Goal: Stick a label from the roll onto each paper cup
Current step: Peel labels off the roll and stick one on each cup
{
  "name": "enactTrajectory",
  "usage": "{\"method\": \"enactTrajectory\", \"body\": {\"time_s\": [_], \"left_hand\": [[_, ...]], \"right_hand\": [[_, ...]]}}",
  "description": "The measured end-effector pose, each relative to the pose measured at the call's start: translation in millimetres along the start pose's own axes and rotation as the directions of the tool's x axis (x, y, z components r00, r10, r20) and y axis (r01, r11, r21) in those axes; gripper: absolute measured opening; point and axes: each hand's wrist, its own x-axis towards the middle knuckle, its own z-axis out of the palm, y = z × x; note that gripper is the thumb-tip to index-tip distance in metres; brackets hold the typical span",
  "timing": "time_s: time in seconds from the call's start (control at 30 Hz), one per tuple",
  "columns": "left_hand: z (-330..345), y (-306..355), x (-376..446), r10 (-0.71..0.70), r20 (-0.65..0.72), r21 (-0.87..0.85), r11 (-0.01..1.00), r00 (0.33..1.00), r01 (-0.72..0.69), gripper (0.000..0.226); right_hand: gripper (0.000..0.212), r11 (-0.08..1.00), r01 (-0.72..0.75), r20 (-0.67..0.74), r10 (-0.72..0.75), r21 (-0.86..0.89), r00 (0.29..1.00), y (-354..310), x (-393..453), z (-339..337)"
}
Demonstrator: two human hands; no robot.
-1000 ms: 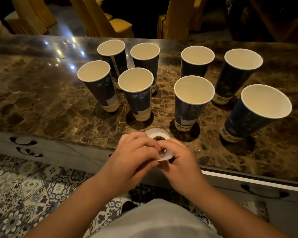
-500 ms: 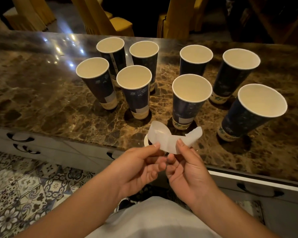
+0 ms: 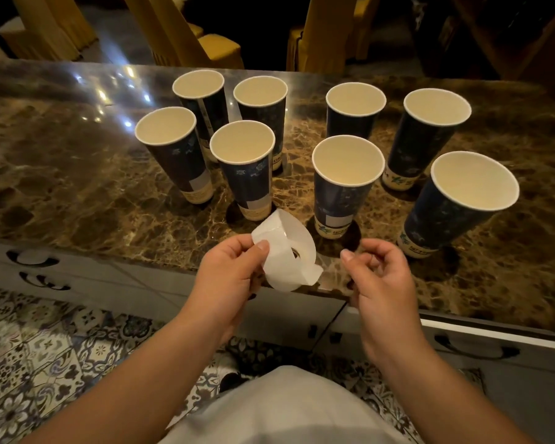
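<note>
Several dark blue paper cups stand upright on the marble table (image 3: 77,187). A white label shows near the base of the front left cup (image 3: 173,155), the front middle cup (image 3: 247,174) and the cup right of it (image 3: 343,193). On the front right cup (image 3: 455,209) and the back cups I see no label. My left hand (image 3: 231,277) pinches the white label roll (image 3: 289,254) above the table's near edge, a loose strip curling from it. My right hand (image 3: 378,274) is apart from the roll, its thumb and curled fingers pinching what looks like a small pale label.
Yellow-covered chairs (image 3: 212,43) stand beyond the table's far edge. Grey drawers with dark handles (image 3: 36,257) run under the tabletop in front of me. Patterned floor tiles lie at the lower left.
The hands were together on the roll, then pulled a strip out between them. Now my right hand has come off the strip and moved right; my left hand keeps the roll, tilted up.
</note>
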Motion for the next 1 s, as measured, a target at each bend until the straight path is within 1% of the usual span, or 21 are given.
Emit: {"method": "enactTrajectory", "body": {"time_s": [0.03, 0.07, 0.1, 0.17, 0.23, 0.3, 0.37, 0.43, 0.5, 0.53, 0.57, 0.6, 0.63, 0.67, 0.7, 0.73, 0.77, 0.87, 0.93, 1.0], "left_hand": [[-1.2, 1.5, -0.9, 0.04, 0.017, 0.074, 0.996, 0.999, -0.041, 0.012], [-1.9, 3.1, -2.5, 0.072, 0.055, 0.137, 0.987, 0.996, -0.079, 0.011], [-1.8, 4.3, -4.2, 0.091, 0.101, 0.184, 0.977, 0.991, -0.108, 0.01], [0.4, 7.5, -8.9, 0.107, 0.21, 0.208, 0.966, 0.972, -0.151, 0.011], [3.0, 9.7, -13.5, 0.114, 0.312, 0.196, 0.964, 0.943, -0.181, 0.018], [3.5, 9.9, -16.2, 0.116, 0.356, 0.179, 0.966, 0.927, -0.189, 0.025], [1.6, 8.0, -16.2, 0.116, 0.328, 0.195, 0.963, 0.938, -0.187, 0.017], [-1.1, 4.3, -15.2, 0.122, 0.285, 0.257, 0.946, 0.951, -0.198, 0.006], [-1.6, 2.2, -16.4, 0.126, 0.283, 0.27, 0.941, 0.951, -0.205, 0.005], [-1.2, 2.1, -17.3, 0.128, 0.289, 0.262, 0.943, 0.949, -0.207, 0.005], [-1.0, 1.7, -17.6, 0.137, 0.292, 0.258, 0.942, 0.947, -0.215, 0.005], [-0.9, 2.4, -18.3, 0.149, 0.296, 0.256, 0.939, 0.944, -0.228, 0.005], [-0.9, 2.7, -18.4, 0.165, 0.301, 0.259, 0.934, 0.939, -0.247, 0.006], [-1.2, 3.3, -18.7, 0.182, 0.313, 0.265, 0.926, 0.932, -0.27, 0.007], [-1.9, 3.5, -18.7, 0.199, 0.329, 0.276, 0.914, 0.923, -0.296, 0.008], [-2.6, 4.9, -19.1, 0.211, 0.345, 0.289, 0.903, 0.915, -0.317, 0.008], [-3.7, 6.6, -19.5, 0.22, 0.356, 0.301, 0.893, 0.908, -0.334, 0.009], [-6.3, 14.0, -20.1, 0.198, 0.41, 0.324, 0.881, 0.89, -0.345, 0.011], [-7.5, 17.3, -20.2, 0.176, 0.45, 0.361, 0.861, 0.875, -0.359, 0.013], [-6.8, 18.2, -21.3, 0.198, 0.46, 0.425, 0.807, 0.865, -0.41, 0.016]], "right_hand": [[0.023, 0.989, 0.093, 0.027, -0.09, -0.117, 0.996, -3.2, -1.0, -0.4], [0.02, 0.965, 0.172, 0.091, -0.156, -0.199, 0.983, -6.2, -2.7, 0.3], [0.02, 0.943, 0.225, 0.172, -0.186, -0.244, 0.967, -8.8, -4.5, 2.7], [0.024, 0.939, 0.233, 0.302, -0.151, -0.255, 0.941, -12.1, -6.7, 8.7], [0.026, 0.973, 0.153, 0.364, -0.082, -0.173, 0.928, -12.7, -7.1, 14.5], [0.029, 0.995, 0.069, 0.352, -0.041, -0.067, 0.935, -10.5, -6.7, 17.8], [0.032, 0.999, 0.043, 0.301, -0.043, 0.007, 0.953, -9.1, -6.1, 17.5], [0.034, 0.998, 0.057, 0.267, -0.064, 0.035, 0.962, -8.5, -6.2, 17.2], [0.035, 0.995, 0.098, 0.228, -0.094, -0.004, 0.969, -5.7, -6.5, 18.1], [0.035, 0.985, 0.158, 0.196, -0.142, -0.069, 0.97, -3.4, -7.1, 17.9], [0.034, 0.946, 0.269, 0.17, -0.239, -0.182, 0.956, -1.0, -7.5, 16.7], [0.032, 0.853, 0.412, 0.178, -0.373, -0.32, 0.911, 0.0, -7.8, 14.6], [0.027, 0.714, 0.558, 0.236, -0.507, -0.424, 0.829, 0.2, -7.3, 11.7], [0.02, 0.562, 0.687, 0.341, -0.603, -0.461, 0.721, 1.1, -5.6, 8.0], [0.015, 0.435, 0.781, 0.456, -0.64, -0.447, 0.618, 2.3, -4.1, 4.3], [0.015, 0.359, 0.833, 0.536, -0.643, -0.42, 0.547, 2.5, -3.9, 1.1], [0.017, 0.337, 0.853, 0.571, -0.636, -0.399, 0.519, 0.6, -4.7, -1.0], [0.019, 0.368, 0.855, 0.574, -0.635, -0.365, 0.518, -10.1, -7.1, -4.4], [0.02, 0.342, 0.861, 0.589, -0.629, -0.378, 0.508, -14.5, -7.4, -6.4], [0.021, 0.302, 0.86, 0.61, -0.61, -0.41, 0.505, -17.1, -7.4, -8.9]]}}
